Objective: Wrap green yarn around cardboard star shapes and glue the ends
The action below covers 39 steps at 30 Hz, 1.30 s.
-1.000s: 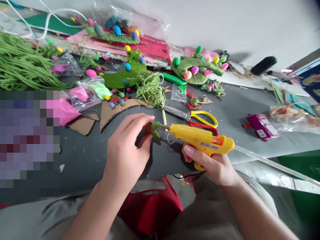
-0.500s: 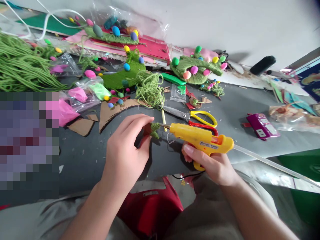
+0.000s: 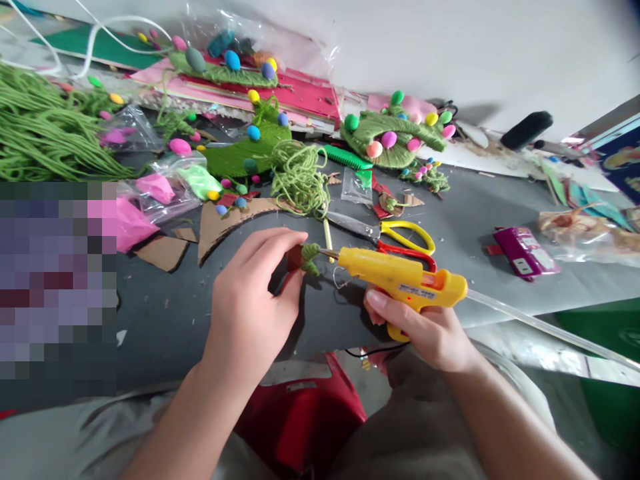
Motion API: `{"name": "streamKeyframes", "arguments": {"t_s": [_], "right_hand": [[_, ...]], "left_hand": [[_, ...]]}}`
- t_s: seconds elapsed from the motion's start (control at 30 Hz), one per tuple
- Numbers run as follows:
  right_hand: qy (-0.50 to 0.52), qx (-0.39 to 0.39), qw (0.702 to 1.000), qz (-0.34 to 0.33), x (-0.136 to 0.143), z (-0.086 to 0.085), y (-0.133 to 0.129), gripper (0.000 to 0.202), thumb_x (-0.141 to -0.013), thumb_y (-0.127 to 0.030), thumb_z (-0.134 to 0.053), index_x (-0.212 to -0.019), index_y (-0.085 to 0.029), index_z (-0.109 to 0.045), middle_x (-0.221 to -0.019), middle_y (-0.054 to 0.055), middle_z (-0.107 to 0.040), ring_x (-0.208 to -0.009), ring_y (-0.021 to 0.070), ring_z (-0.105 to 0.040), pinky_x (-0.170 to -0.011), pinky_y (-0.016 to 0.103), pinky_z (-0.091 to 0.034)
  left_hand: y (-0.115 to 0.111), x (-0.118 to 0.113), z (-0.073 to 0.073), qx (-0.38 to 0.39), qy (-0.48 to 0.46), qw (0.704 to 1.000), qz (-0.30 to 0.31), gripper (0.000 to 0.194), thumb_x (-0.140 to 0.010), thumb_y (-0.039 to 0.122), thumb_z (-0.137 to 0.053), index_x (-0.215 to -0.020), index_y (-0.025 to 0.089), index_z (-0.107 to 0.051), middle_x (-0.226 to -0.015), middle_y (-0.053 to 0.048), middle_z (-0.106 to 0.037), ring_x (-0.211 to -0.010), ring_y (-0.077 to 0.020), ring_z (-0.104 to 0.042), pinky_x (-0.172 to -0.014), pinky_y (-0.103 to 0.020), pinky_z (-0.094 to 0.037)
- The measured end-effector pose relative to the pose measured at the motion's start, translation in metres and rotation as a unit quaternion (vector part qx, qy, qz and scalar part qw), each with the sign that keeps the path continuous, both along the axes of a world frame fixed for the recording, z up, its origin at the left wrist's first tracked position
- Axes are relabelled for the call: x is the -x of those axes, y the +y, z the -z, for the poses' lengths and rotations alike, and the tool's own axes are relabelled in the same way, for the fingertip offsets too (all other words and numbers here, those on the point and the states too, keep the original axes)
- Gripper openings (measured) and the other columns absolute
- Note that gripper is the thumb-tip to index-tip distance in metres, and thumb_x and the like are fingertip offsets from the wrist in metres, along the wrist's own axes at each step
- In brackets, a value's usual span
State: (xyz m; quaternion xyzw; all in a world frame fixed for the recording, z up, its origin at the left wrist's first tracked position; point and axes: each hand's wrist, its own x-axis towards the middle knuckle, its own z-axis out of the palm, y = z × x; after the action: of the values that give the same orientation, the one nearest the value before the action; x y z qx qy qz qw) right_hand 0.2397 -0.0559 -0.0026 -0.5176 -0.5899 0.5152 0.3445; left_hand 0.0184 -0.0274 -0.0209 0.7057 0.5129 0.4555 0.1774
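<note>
Between the thumb and fingers of my left hand (image 3: 255,300) is a small piece wrapped in green yarn (image 3: 311,259), with a brownish part showing at its finger side. My right hand (image 3: 417,323) is closed round the handle of a yellow hot glue gun (image 3: 385,270). The gun's metal tip points left and meets the yarn-wrapped piece, or nearly so. A long clear glue stick (image 3: 530,320) sticks out of the gun's back. Just beyond the gun lie scissors (image 3: 407,233) with one yellow and one red handle.
Beyond my hands lie loose green yarn (image 3: 300,177), a curved cardboard piece (image 3: 225,223) and green yarn-covered shapes (image 3: 395,137) with coloured balls. Bags of pink and green material (image 3: 165,190) are at left. A purple packet (image 3: 526,251) lies at right. A red stool (image 3: 305,413) shows below.
Almost nothing differs. The glue gun's tip and the yarn-wrapped piece have shifted very slightly; both hands keep their hold.
</note>
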Motion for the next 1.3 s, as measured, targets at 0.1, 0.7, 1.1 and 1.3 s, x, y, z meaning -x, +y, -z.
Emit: {"name": "streamKeyframes", "arguments": {"t_s": [0.1,0.7,1.1,1.3], "right_hand": [[0.003,-0.003,1.000,0.001,0.0001,-0.0006,-0.0002,0.029,-0.097,-0.042,-0.063,-0.078,-0.020,-0.062,-0.070,0.000,-0.054,-0.066,0.0123,-0.049,-0.057,0.025,-0.044],[0.007,-0.016,1.000,-0.004,0.0033,-0.0031,0.0016,0.030,-0.098,-0.038,-0.062,-0.074,-0.020,-0.058,-0.067,-0.001,-0.052,-0.062,0.0113,-0.045,-0.054,0.025,-0.041],[-0.003,-0.030,1.000,0.004,0.0033,-0.0045,0.0014,0.030,-0.096,-0.037,-0.064,-0.071,-0.021,-0.059,-0.065,0.000,-0.051,-0.059,0.0119,-0.045,-0.052,0.026,-0.040],[-0.004,-0.028,1.000,0.003,0.0029,-0.0029,0.0009,0.031,-0.096,-0.038,-0.065,-0.071,-0.021,-0.058,-0.064,-0.001,-0.051,-0.058,0.0122,-0.044,-0.051,0.027,-0.040]], "left_hand": [[0.0002,-0.0001,-0.0004,-0.001,0.004,1.000,-0.004,0.039,-0.084,-0.001,-0.061,-0.116,0.020,-0.069,-0.117,-0.005,-0.071,-0.105,-0.0189,-0.069,-0.094,-0.032,-0.055],[0.0001,-0.0010,-0.0004,0.004,0.004,1.000,-0.007,0.036,-0.086,0.003,-0.062,-0.116,0.022,-0.068,-0.116,-0.005,-0.071,-0.103,-0.0199,-0.069,-0.093,-0.034,-0.057],[0.0011,-0.0008,0.0000,0.007,0.001,1.000,-0.005,0.036,-0.087,0.002,-0.060,-0.116,0.022,-0.068,-0.116,-0.004,-0.071,-0.105,-0.0201,-0.069,-0.095,-0.034,-0.057],[-0.0003,-0.0001,0.0006,0.007,0.004,1.000,-0.006,0.037,-0.086,0.002,-0.058,-0.116,0.023,-0.067,-0.117,-0.004,-0.071,-0.104,-0.0205,-0.070,-0.093,-0.034,-0.058]]}}
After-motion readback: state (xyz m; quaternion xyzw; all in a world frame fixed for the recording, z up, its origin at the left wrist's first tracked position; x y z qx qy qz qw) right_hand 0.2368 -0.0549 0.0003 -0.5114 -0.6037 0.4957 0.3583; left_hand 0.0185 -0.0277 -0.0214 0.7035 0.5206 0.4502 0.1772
